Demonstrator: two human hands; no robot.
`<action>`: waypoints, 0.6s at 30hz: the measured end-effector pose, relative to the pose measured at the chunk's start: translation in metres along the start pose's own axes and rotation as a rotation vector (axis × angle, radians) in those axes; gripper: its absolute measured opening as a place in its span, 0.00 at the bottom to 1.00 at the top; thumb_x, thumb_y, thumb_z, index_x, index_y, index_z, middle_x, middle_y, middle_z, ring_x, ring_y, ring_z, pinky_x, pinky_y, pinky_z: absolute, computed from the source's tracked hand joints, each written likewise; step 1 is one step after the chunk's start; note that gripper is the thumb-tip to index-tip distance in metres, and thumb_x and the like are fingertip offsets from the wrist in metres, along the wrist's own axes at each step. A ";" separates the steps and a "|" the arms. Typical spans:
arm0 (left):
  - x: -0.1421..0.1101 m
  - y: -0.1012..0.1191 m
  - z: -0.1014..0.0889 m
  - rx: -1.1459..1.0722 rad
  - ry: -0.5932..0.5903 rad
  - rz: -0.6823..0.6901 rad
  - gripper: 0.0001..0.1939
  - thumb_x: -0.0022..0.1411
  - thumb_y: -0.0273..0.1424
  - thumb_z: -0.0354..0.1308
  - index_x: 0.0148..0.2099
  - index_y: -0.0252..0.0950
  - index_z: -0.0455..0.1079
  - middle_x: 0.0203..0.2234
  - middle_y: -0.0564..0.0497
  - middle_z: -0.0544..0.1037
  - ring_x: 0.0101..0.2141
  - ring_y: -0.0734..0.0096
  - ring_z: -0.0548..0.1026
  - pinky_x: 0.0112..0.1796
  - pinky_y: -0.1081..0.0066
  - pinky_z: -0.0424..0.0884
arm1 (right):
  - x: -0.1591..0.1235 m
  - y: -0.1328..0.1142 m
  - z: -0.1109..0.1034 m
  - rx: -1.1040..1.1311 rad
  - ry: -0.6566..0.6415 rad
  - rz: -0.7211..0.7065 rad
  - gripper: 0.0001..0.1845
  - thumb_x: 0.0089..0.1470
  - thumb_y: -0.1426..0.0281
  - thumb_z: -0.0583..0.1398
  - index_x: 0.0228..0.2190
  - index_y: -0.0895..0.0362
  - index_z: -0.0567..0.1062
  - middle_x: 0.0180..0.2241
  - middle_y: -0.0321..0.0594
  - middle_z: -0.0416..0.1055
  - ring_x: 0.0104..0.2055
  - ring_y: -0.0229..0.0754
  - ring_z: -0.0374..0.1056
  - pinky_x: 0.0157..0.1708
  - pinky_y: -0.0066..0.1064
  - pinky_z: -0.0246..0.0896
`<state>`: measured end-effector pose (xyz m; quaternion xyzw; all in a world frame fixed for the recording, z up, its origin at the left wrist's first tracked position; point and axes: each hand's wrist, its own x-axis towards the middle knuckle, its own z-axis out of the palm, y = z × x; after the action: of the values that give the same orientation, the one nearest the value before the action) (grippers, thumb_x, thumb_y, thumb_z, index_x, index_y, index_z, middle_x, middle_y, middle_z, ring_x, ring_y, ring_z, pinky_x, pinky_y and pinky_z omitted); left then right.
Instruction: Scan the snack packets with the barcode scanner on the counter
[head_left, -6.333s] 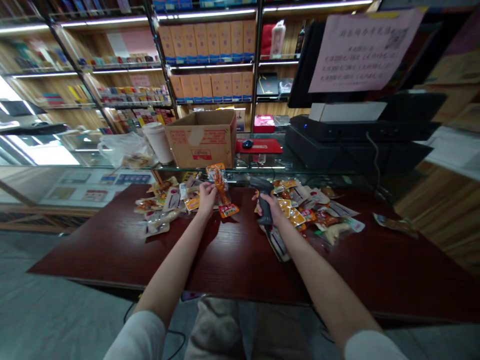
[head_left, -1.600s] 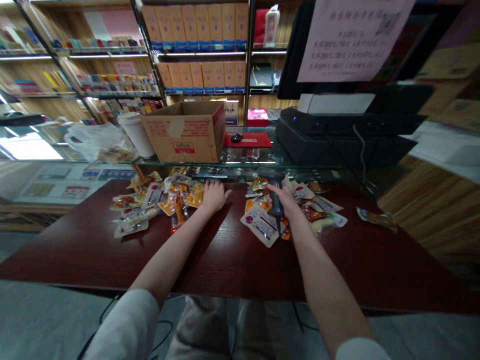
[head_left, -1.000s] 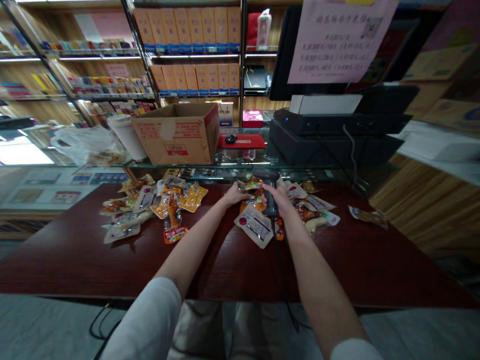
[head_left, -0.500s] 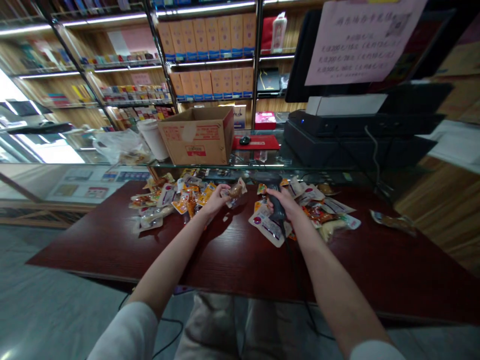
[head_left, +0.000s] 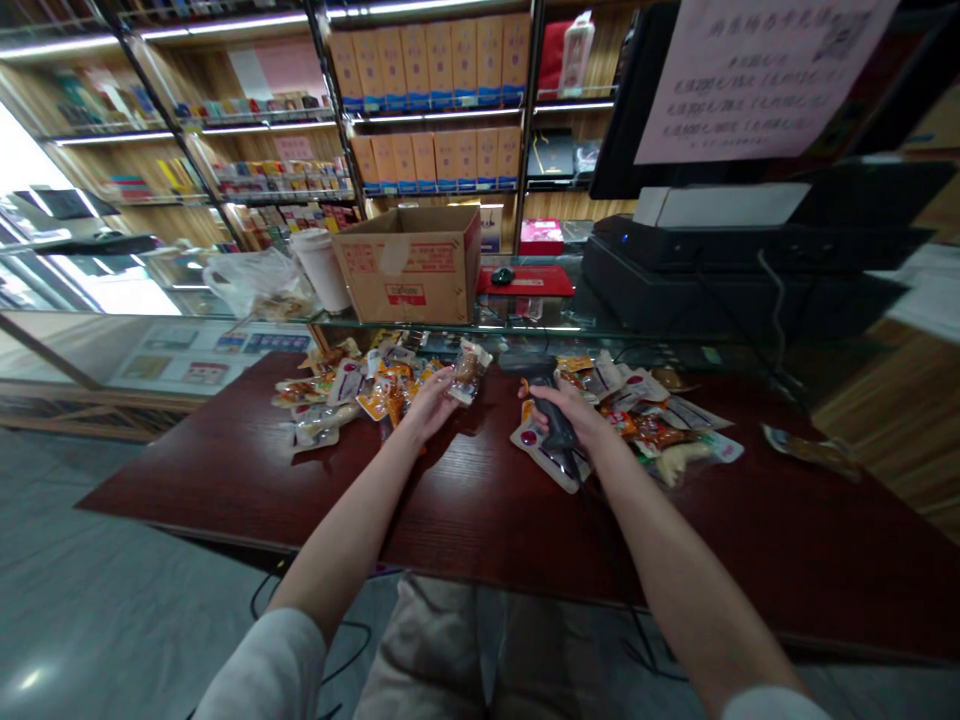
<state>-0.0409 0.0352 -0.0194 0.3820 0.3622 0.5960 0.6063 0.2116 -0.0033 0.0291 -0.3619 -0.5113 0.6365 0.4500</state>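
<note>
My left hand (head_left: 431,403) holds up a small clear snack packet (head_left: 466,371) with brown contents, just above the dark red table (head_left: 465,510). My right hand (head_left: 568,408) is closed round a black handheld barcode scanner (head_left: 551,408), whose head points toward the packet. A heap of snack packets (head_left: 352,390) lies to the left of my left hand. Another heap of snack packets (head_left: 645,420) lies under and to the right of my right hand, with a white packet (head_left: 541,455) nearest me.
A glass counter (head_left: 450,325) behind the table carries a cardboard box (head_left: 411,262), a white cup (head_left: 322,268), a plastic bag (head_left: 255,283), a red mat with a mouse (head_left: 502,276) and a black till (head_left: 742,260). Stocked shelves fill the back wall.
My left hand left the left heap, reached to the right heap, picked out a brown snack packet and brought it back in front of the scanner. My right hand kept hold of the scanner.
</note>
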 end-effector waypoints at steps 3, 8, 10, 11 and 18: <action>0.001 -0.002 0.000 0.031 0.015 0.009 0.13 0.53 0.31 0.64 0.40 0.38 0.65 0.38 0.49 0.78 0.41 0.68 0.76 0.47 0.63 0.72 | -0.002 0.000 0.003 -0.016 -0.052 0.051 0.21 0.42 0.60 0.69 0.34 0.56 0.69 0.25 0.34 0.73 0.16 0.30 0.59 0.14 0.24 0.54; 0.000 -0.004 -0.001 0.031 0.070 0.014 0.14 0.52 0.26 0.63 0.39 0.39 0.63 0.35 0.54 0.76 0.38 0.74 0.76 0.47 0.67 0.72 | -0.001 0.007 0.009 -0.092 -0.116 0.103 0.20 0.45 0.57 0.68 0.32 0.57 0.70 0.17 0.29 0.67 0.14 0.31 0.58 0.14 0.24 0.55; -0.001 -0.004 0.001 -0.008 0.079 0.010 0.15 0.51 0.23 0.62 0.40 0.39 0.62 0.35 0.55 0.76 0.38 0.75 0.77 0.48 0.66 0.72 | 0.001 0.012 0.012 -0.061 -0.099 0.085 0.21 0.43 0.58 0.69 0.32 0.56 0.69 0.22 0.32 0.71 0.15 0.31 0.59 0.14 0.25 0.56; -0.001 -0.004 0.002 -0.026 0.075 0.013 0.16 0.51 0.22 0.61 0.40 0.39 0.62 0.35 0.54 0.76 0.39 0.74 0.77 0.50 0.65 0.71 | 0.003 0.014 0.013 -0.049 -0.092 0.082 0.22 0.42 0.58 0.70 0.32 0.56 0.68 0.24 0.33 0.72 0.15 0.30 0.59 0.13 0.25 0.56; -0.002 -0.006 0.006 0.199 0.054 0.127 0.23 0.53 0.25 0.56 0.52 0.40 0.61 0.39 0.50 0.75 0.43 0.68 0.76 0.49 0.60 0.71 | 0.010 0.024 0.013 -0.083 -0.090 0.118 0.20 0.44 0.57 0.68 0.31 0.55 0.67 0.18 0.28 0.67 0.13 0.30 0.57 0.12 0.24 0.54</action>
<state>-0.0325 0.0330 -0.0220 0.4463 0.4106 0.6045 0.5166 0.1914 0.0002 0.0085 -0.3807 -0.5347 0.6559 0.3727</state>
